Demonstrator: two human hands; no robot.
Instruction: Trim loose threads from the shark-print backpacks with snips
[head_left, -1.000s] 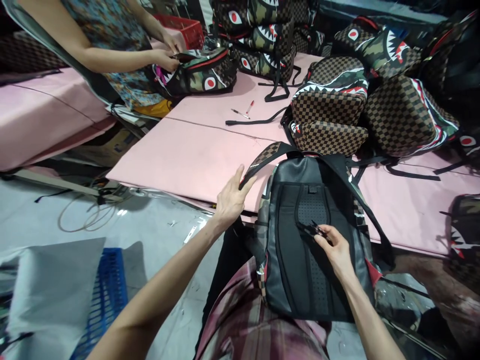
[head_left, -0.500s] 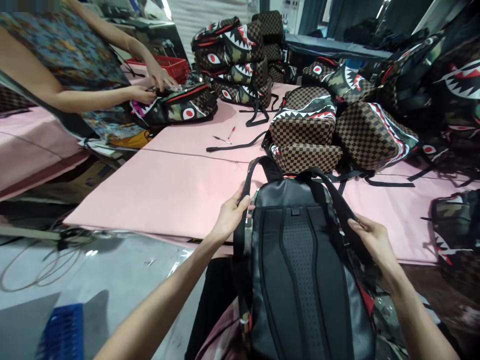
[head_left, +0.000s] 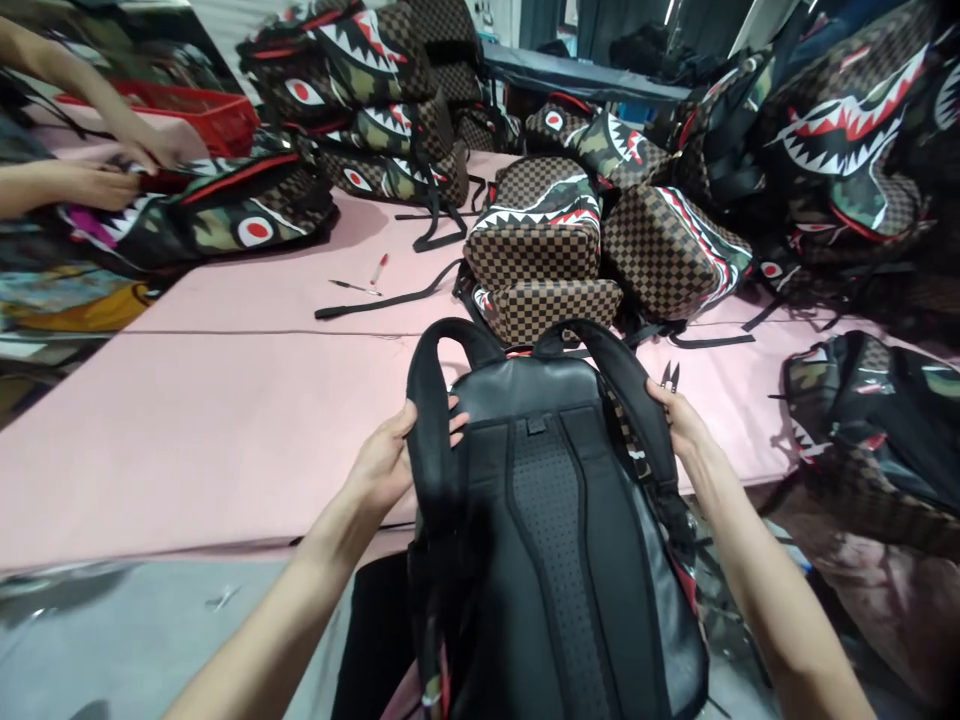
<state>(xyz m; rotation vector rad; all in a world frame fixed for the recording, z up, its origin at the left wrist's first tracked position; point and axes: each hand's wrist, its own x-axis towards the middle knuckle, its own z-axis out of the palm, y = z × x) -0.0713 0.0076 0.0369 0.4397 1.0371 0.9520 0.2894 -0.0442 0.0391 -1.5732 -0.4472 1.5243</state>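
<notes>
A black backpack (head_left: 547, 540) stands upright against the table's front edge, its padded back panel facing me. My left hand (head_left: 390, 455) is closed round the left shoulder strap (head_left: 429, 430), fingertips showing on the inner side. With my right hand (head_left: 679, 415) I grip the right shoulder strap (head_left: 630, 390) between thumb and fingers. Dark pointed blades of thread snips (head_left: 670, 376) stick up just beyond the right hand; they seem to be in it, but their handles are hidden. Both straps are held outward, arched above the backpack's top.
Checkered shark-mouth backpacks (head_left: 536, 240) lie on the pink table (head_left: 247, 430), with more stacked behind (head_left: 375, 110). Another backpack (head_left: 877, 430) sits at right. Pens (head_left: 356, 288) lie mid-table. At left, a co-worker's hands (head_left: 105, 180) work on a camouflage backpack (head_left: 232, 215) near a red basket (head_left: 217, 120).
My view has swung right, so the scene sits further left. Both straps are turned to show their broad faces and are spread outward. The snips' blades have come into sight by my right hand.
</notes>
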